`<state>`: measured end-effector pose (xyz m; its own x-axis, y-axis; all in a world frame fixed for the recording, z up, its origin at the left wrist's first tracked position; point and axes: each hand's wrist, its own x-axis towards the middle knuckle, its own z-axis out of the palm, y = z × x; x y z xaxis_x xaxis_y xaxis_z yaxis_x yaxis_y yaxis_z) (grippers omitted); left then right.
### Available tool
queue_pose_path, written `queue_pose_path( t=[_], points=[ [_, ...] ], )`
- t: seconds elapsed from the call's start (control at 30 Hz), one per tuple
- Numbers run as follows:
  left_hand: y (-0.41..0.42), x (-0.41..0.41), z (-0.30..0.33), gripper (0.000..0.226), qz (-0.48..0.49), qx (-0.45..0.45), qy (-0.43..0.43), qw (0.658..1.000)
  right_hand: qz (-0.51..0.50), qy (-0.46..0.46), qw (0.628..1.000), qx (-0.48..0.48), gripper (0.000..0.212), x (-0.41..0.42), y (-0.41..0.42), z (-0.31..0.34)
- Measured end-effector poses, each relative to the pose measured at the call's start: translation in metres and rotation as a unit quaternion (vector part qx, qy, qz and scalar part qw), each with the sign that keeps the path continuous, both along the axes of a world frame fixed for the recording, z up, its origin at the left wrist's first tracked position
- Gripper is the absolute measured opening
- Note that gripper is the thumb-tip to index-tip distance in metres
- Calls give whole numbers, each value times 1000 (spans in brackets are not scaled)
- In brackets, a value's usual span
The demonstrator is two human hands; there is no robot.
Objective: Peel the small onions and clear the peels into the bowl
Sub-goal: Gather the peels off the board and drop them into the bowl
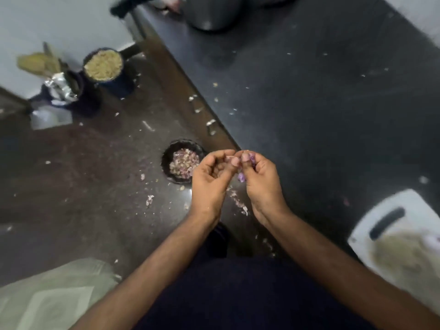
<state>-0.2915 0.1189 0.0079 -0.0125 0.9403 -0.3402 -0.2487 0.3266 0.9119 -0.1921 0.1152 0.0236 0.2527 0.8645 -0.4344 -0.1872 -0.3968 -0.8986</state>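
Observation:
A small purple onion [245, 166] is pinched between both my hands, mostly hidden by the fingers. My left hand [210, 179] curls around it from the left with the thumb against it. My right hand [260, 182] grips it from the right, and a purple piece shows below the fingertips. Just left of my hands stands a dark bowl [166, 158] holding pinkish peels and onion pieces. Loose peels [238, 201] lie on the dark counter under my wrists.
A dark pot of yellowish grains [103, 65] and a foil-topped container [60, 88] stand at the far left. A white cutting board [402, 210] with pale chopped matter is at the right. A plastic bag [52, 294] lies at the bottom left. A grey vessel [209, 13] sits at the top.

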Motion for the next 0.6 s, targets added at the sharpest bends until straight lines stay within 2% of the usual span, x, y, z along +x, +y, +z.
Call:
queue_pose_path(
  t=[0.13,0.23,0.37,0.5,0.6],
  points=[
    [35,-54,-21,16,105,-29,35,993,70,0,996,-54,32,-57,53,-25],
    [55,-90,-41,16,213,-67,34,974,110,13,987,-114,21,-89,93,-43],
    [88,-127,-82,19,295,-144,31,944,133,15,977,-169,19,-132,141,-76],
    [120,-147,-123,25,303,-212,7,929,106,-29,969,-222,29,-164,181,-104],
    [140,-154,-131,33,298,-241,-26,923,115,-27,956,-270,51,-170,208,-124]
  ],
)
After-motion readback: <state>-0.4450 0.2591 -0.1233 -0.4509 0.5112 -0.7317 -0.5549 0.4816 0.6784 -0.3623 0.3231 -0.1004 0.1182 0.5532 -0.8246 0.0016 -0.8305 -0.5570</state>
